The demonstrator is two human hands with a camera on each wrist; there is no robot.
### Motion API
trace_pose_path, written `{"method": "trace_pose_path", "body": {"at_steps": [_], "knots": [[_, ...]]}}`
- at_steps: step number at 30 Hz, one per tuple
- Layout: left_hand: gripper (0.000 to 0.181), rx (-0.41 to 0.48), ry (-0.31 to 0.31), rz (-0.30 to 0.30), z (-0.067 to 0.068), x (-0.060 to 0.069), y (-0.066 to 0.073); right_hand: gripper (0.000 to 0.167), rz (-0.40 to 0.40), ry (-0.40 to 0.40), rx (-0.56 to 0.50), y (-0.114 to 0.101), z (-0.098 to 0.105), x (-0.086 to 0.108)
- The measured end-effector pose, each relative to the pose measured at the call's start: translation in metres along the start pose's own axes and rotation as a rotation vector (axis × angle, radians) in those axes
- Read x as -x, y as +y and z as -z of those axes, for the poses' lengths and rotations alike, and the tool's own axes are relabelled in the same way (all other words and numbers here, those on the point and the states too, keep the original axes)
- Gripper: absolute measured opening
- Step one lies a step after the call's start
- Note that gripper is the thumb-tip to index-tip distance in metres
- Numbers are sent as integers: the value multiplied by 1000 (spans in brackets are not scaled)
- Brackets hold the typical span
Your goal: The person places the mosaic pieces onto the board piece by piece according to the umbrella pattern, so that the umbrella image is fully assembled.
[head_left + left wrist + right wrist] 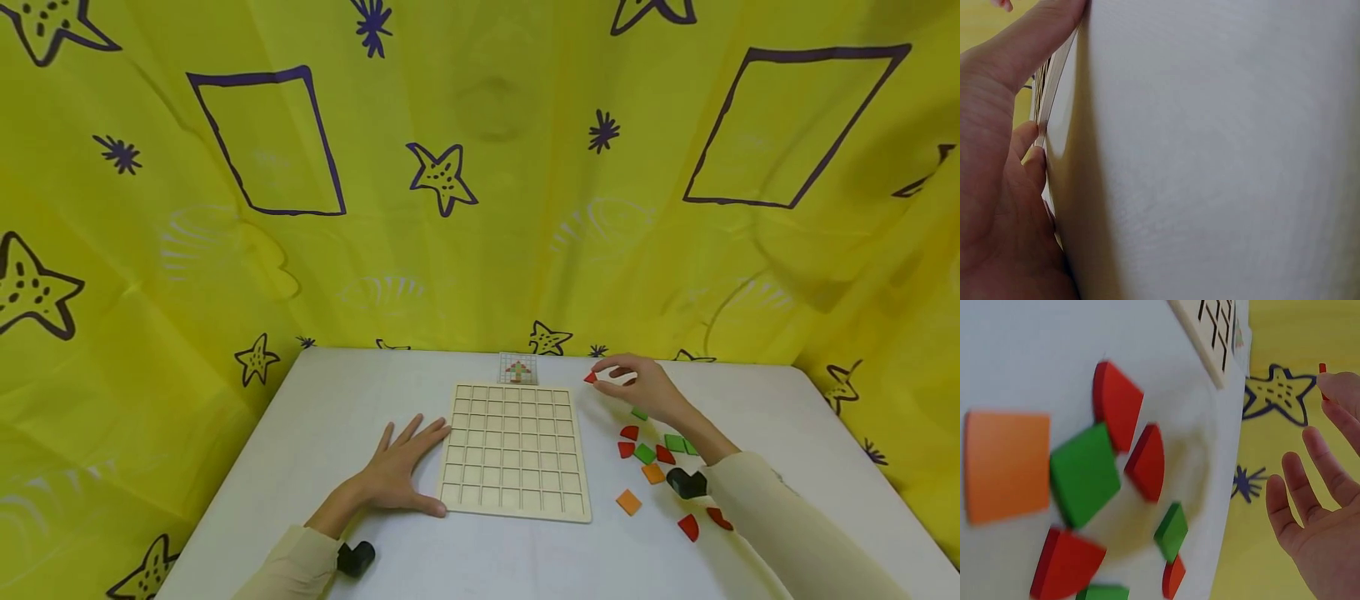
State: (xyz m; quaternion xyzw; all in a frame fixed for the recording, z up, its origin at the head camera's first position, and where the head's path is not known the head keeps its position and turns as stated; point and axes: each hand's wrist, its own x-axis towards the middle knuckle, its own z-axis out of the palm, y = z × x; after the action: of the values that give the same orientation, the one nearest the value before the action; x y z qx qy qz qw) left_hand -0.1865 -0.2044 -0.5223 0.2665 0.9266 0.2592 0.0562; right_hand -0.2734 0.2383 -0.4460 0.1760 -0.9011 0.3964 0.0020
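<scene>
At the lower left of the frame, my cream left sleeve (292,562) reaches over the white tabletop (307,433), a black wrist camera (357,559) just beside it. My left hand (397,473) lies left of centre with its fingers spread, gripping nothing; fingertips and thumb touch the left edge of the pale gridded board (511,457), which lies flat at lower centre. Touching or just beyond its far edge, I cannot tell which, is a small pattern card (517,369) printed with an arrow-like figure. Right of centre, my right hand (648,390) pinches a small red piece (590,378) between thumb and index finger, raised above the tabletop; my other fingers hold nothing. Below that hand, at the lower right, loose pieces lie scattered: red quarter-circles (688,527), green squares (644,453) and orange squares (628,502). Behind everything hangs a yellow curtain (517,250) with purple-outlined starfish.
</scene>
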Motion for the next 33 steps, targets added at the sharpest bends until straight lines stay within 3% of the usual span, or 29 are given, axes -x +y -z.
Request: {"method": "trace_pose_path", "body": {"at_steps": [5, 12, 14, 24, 33], "knots": [[124, -21, 4, 14, -3, 0, -2, 23, 16, -16, -20, -9, -18, -11], [120, -24, -70, 53, 12, 0, 14, 23, 52, -36, -55, -22, -43, -21], [119, -37, -71, 56, 11, 0, 13, 23, 48, -44, -65, -25, -50, -24], [120, -36, -62, 66, 10, 0, 14, 24, 36, -88, -107, -36, -82, -33], [120, -6, -11, 11, 8, 2, 12, 19, 52, -112, -136, -39, -102, -40]]}}
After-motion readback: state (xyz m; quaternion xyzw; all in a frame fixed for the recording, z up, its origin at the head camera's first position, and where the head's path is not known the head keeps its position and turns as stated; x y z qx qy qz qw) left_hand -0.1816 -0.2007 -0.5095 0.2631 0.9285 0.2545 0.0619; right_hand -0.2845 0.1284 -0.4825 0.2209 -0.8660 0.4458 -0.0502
